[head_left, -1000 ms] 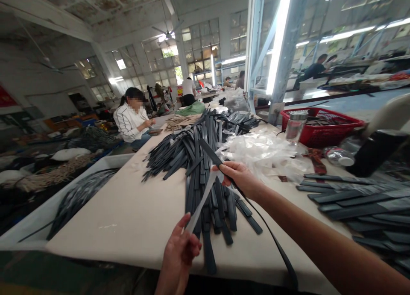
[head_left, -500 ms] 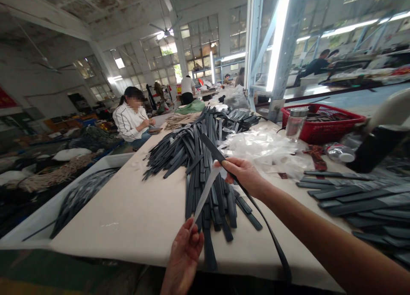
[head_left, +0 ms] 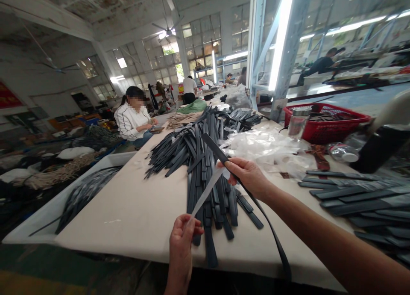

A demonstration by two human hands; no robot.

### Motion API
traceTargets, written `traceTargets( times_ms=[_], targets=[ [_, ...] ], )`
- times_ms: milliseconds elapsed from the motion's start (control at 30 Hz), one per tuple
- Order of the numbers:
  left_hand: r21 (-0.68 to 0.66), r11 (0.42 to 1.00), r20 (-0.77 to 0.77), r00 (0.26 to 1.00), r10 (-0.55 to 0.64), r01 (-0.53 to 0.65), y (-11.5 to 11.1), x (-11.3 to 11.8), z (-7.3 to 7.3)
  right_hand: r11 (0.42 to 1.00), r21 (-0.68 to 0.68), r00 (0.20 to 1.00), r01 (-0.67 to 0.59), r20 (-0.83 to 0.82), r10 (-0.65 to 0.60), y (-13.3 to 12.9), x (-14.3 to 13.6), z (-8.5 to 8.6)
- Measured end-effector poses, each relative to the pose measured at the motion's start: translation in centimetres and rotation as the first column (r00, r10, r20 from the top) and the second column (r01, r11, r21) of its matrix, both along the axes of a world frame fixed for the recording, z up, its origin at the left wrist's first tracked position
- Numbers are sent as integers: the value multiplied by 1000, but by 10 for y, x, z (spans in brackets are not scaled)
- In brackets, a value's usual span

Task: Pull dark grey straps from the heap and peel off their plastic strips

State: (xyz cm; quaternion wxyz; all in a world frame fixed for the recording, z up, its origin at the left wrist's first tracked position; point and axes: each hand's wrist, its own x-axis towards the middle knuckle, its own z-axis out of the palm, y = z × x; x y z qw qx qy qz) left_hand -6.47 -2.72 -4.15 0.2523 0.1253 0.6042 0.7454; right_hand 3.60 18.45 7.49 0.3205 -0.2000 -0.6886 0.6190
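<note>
My right hand [head_left: 245, 174] is closed on a dark strap [head_left: 214, 148], whose flat end sticks out up and to the left. The rest of that strap hangs down in a curve past the front edge of the table. A narrow strip of translucent white plastic film [head_left: 208, 191] stretches between my hands, one end at the right fingers. Its lower end is pinched in my left hand [head_left: 185, 235], near the front edge. Behind and beneath them lies a large pile of similar dark straps [head_left: 205, 158] on the pale table [head_left: 128, 213].
Crumpled clear plastic [head_left: 265, 147], a glass jar [head_left: 298, 123] and a red basket [head_left: 336, 123] stand behind the right arm. More dark straps [head_left: 361, 196] lie at right. A white bin [head_left: 28, 226] holds straps at left. A co-worker [head_left: 133, 117] sits across the table.
My left hand has turned and shifted slightly up and left, still pinching the film strip. My right hand stays nearly in place on the strap. The view has shifted a little.
</note>
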Motion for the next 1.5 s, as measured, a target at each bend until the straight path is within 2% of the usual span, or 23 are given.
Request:
traceTargets(
  times_ms=[100, 200, 267, 333, 467, 533, 700, 833, 933, 1000, 1033, 1067, 1133, 1267, 1367, 1433, 1500],
  targets=[
    [-34, 999, -1, 1000, 29, -29, 1, -3, 2, 1000, 11, 1000, 9, -4, -9, 1, 0, 0],
    [-109, 992, -205, 978, 34, -58, -1, -9, 2, 1000, 17, 1000, 15, -1, -14, 2, 0, 1],
    [-230, 971, -355, 935, -23, -64, -5, -13, 2, 1000, 21, 1000, 11, 5, -11, 2, 0, 2],
    [-355, 935, -401, 906, -133, -20, -8, -16, 3, 1000, 27, 1000, 6, 7, -7, 2, -1, 4],
    [-478, 851, -346, 844, -411, 219, -11, -17, 5, 999, 41, 1000, -4, 2, 4, 3, -7, 5],
    [-483, 819, -291, 825, -485, 311, -10, -17, 7, 999, 48, 1000, -15, -2, 15, 2, -11, 6],
    [-427, 794, -169, 824, -541, 433, -3, -15, 13, 997, 53, 997, -62, -42, 65, -6, -24, 17],
    [-434, 778, -177, 804, -568, 454, -1, -12, 16, 989, 51, 986, -141, -85, 145, -15, -34, 30],
    [-377, 792, -129, 820, -558, 480, 0, -8, 14, 978, 23, 975, -207, -80, 208, -16, -38, 31],
    [-215, 846, 22, 868, -496, 488, 1, -5, 13, 978, -29, 976, -208, -70, 206, -11, -37, 23],
    [-104, 884, 138, 887, -441, 456, 2, -4, 13, 980, -63, 980, -190, -67, 185, -8, -34, 17],
    [-3, 918, 255, 888, -382, 396, 2, -4, 14, 981, -100, 985, -164, -64, 158, -4, -29, 10],
    [118, 961, 421, 864, -277, 251, 4, -3, 16, 980, -171, 994, -101, -49, 94, 3, -14, -5],
    [213, 973, 513, 838, -186, 86, 11, -1, 18, 967, -255, 999, 4, 52, 10, 3, 37, -36],
    [258, 966, 550, 822, -149, 2, 20, 3, 16, 979, -197, 967, 41, 256, 11, -20, 81, -58],
    [261, 965, 569, 812, -132, -26, 26, 7, 15, 991, -137, 919, -10, 390, 63, -44, 106, -73],
    [255, 966, 591, 797, -124, -39, 32, 12, 14, 994, -49, 884, -94, 456, 106, -69, 123, -85]
  ],
)
